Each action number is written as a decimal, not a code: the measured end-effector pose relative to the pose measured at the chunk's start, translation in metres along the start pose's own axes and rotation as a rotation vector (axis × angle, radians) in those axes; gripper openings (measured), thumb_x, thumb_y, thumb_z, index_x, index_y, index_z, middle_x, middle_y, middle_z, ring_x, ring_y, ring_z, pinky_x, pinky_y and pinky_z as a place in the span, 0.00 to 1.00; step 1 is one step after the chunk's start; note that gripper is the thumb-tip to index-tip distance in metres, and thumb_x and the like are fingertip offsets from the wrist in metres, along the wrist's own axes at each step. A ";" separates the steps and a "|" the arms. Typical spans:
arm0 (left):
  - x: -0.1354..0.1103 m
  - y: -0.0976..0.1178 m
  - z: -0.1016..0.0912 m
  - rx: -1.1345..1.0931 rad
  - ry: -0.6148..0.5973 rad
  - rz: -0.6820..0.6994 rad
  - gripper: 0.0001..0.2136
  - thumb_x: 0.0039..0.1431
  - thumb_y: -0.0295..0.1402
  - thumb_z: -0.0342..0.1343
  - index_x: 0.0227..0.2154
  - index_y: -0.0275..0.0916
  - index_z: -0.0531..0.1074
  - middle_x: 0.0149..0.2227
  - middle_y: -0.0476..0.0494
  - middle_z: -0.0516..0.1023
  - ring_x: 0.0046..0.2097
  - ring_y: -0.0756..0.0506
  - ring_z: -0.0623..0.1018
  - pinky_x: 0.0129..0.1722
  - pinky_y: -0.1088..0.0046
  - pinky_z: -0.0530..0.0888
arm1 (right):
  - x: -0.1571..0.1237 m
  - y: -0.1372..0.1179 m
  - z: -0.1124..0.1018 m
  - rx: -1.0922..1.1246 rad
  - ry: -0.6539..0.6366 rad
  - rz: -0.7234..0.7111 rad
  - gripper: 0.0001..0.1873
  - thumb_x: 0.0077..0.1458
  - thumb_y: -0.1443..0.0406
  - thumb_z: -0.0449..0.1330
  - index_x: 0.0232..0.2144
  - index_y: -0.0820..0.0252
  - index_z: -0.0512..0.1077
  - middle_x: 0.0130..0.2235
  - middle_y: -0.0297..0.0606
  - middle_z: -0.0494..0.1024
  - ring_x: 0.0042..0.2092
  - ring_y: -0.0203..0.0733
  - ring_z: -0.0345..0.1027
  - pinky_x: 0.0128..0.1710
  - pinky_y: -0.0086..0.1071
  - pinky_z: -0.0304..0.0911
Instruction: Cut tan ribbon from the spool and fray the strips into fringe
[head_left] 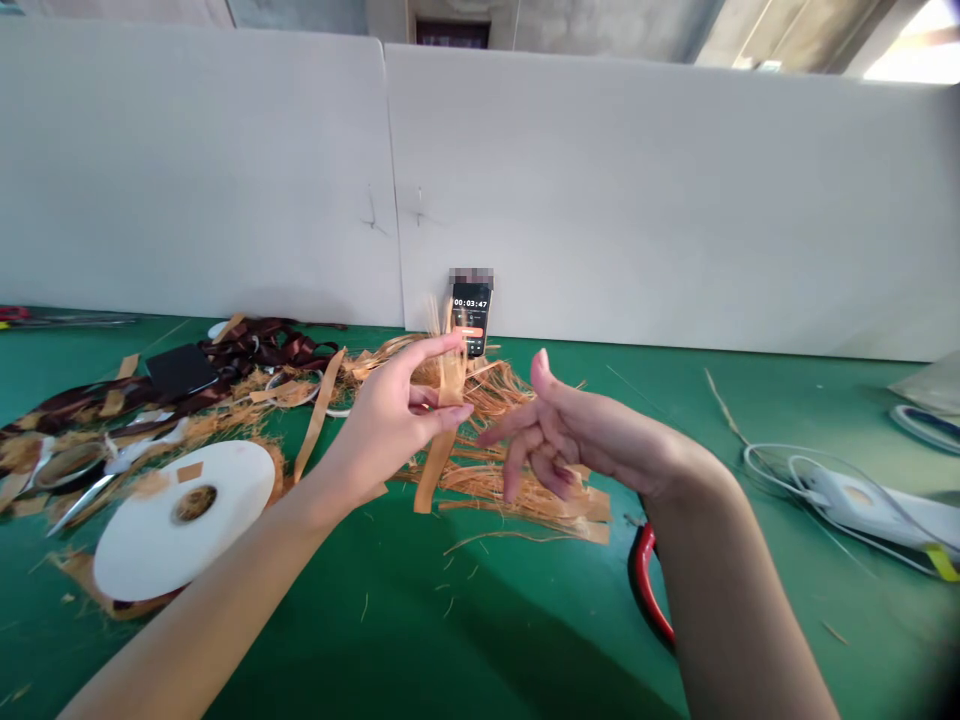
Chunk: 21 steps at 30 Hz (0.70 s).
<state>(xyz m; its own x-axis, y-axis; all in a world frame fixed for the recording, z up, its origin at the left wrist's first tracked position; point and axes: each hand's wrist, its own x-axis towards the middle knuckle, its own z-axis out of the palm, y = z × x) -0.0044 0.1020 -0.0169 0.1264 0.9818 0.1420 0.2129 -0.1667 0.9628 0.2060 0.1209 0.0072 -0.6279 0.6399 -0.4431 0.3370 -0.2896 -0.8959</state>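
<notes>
My left hand (394,425) pinches a strip of tan ribbon (427,478) between thumb and fingers, with the strip's upper end frayed into fine fibres. My right hand (577,435) hovers just to the right of that strip, its fingers apart and holding nothing I can see. Beneath both hands lies a loose heap of shredded orange-tan ribbon fibres (499,490). A white ribbon spool (187,520) lies flat at the left, beyond my left forearm.
A pair of scissors (79,505), dark brown ribbon (262,350) and a black pouch (182,370) lie at the left on the green mat (465,640). Red-handled pliers (645,580) sit by my right forearm. A phone timer (472,313) leans against the white partition (600,200). White cables (825,480) lie right.
</notes>
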 end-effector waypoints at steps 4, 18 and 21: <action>-0.003 0.002 0.002 0.018 -0.073 -0.014 0.30 0.49 0.33 0.65 0.57 0.48 0.66 0.53 0.44 0.75 0.37 0.43 0.80 0.42 0.59 0.77 | 0.016 0.002 0.003 0.006 0.534 -0.182 0.41 0.58 0.40 0.43 0.57 0.68 0.62 0.49 0.54 0.77 0.44 0.47 0.74 0.51 0.41 0.64; -0.002 0.003 0.000 -0.064 -0.134 0.052 0.29 0.50 0.33 0.64 0.56 0.47 0.65 0.64 0.45 0.62 0.37 0.48 0.79 0.40 0.66 0.77 | -0.014 -0.002 0.001 0.078 -0.418 -0.161 0.60 0.48 0.34 0.20 0.41 0.73 0.75 0.29 0.53 0.81 0.19 0.37 0.70 0.19 0.28 0.63; -0.005 0.006 0.001 -0.046 -0.141 0.065 0.28 0.51 0.32 0.63 0.56 0.47 0.65 0.64 0.47 0.62 0.34 0.50 0.78 0.38 0.68 0.77 | -0.007 0.001 -0.002 -0.062 0.129 -0.025 0.52 0.54 0.36 0.27 0.48 0.70 0.70 0.37 0.54 0.81 0.30 0.44 0.75 0.38 0.39 0.70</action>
<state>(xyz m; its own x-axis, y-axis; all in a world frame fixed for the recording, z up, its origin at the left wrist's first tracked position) -0.0030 0.0956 -0.0123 0.2743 0.9458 0.1739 0.1558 -0.2222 0.9625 0.2121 0.1179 0.0092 -0.5424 0.7337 -0.4092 0.3678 -0.2305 -0.9009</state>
